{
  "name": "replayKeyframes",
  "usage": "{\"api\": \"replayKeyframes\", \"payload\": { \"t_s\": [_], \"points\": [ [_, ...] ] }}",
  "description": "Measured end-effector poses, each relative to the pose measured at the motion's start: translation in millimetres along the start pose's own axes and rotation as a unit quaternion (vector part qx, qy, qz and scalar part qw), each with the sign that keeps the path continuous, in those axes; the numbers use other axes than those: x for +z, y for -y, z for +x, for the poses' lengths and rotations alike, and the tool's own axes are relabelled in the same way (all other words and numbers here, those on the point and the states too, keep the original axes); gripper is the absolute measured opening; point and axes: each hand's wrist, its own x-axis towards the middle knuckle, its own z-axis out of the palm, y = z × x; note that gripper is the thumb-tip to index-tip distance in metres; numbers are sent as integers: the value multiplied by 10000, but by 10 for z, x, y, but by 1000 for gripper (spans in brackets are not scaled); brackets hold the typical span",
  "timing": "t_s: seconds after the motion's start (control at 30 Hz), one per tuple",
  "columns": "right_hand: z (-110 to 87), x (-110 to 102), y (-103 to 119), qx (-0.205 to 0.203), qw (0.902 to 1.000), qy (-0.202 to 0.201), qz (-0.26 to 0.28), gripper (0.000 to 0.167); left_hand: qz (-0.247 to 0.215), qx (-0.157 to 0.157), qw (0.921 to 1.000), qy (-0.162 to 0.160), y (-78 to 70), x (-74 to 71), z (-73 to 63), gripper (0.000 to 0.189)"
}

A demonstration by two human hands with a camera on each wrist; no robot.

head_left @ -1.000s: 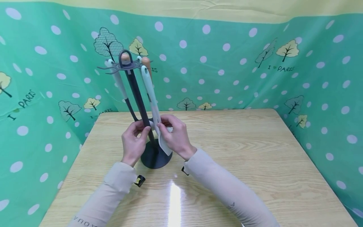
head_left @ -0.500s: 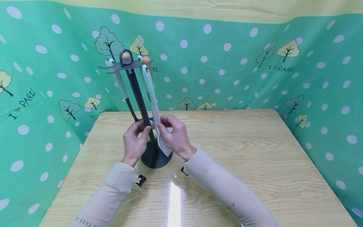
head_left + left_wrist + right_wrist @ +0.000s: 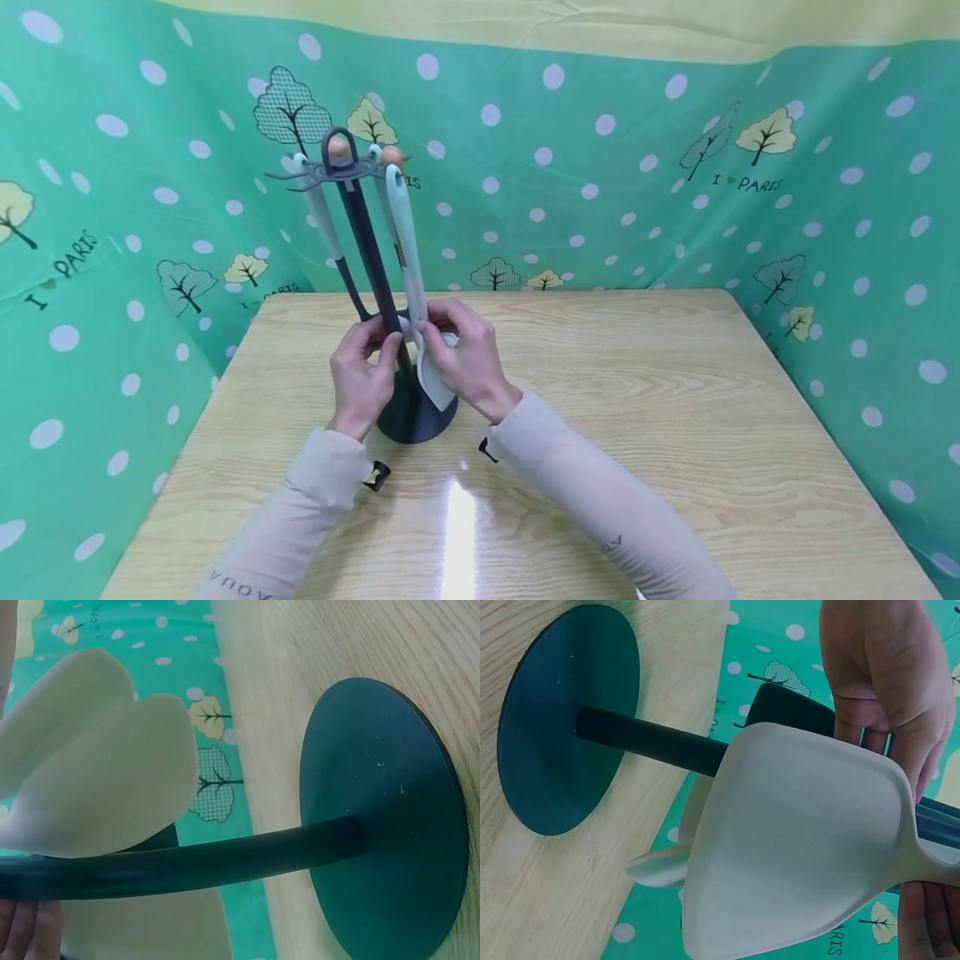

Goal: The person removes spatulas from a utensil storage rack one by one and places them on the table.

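Observation:
A dark utensil stand [image 3: 367,242] with a round base [image 3: 416,423] stands on the table, several kitchen tools hanging from its top ring. My left hand [image 3: 363,379] grips the lower pole, thumb in front and fingers behind. With my right hand [image 3: 470,360], I pinch the lower handle of a pale mint turner [image 3: 802,832]; its broad blade hangs above the base beside the pole. Two pale rounded tool heads [image 3: 124,780] show near the pole in the left wrist view. Behind the turner is a dark flat blade [image 3: 787,710], partly hidden.
A grey-handled tool [image 3: 322,221] with a dark lower shaft hangs on the stand's left. Wooden tabletop [image 3: 637,417] extends around the stand. A green dotted curtain [image 3: 592,167] rises behind and along both sides. Small black wrist devices [image 3: 377,476] sit under the sleeves.
The head view has shifted slightly. The stand's top and the turner's upper end appear a little further right, as does my left hand. Both hands keep their hold.

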Motion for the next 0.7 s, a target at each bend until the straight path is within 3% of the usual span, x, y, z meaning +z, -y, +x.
{"api": "replayKeyframes", "payload": {
  "t_s": [0.7],
  "points": [
    [-33,-74,-13,-10,9998,-147,102,11,-12,68,10000,-39,7,15,0,18]
  ]
}}
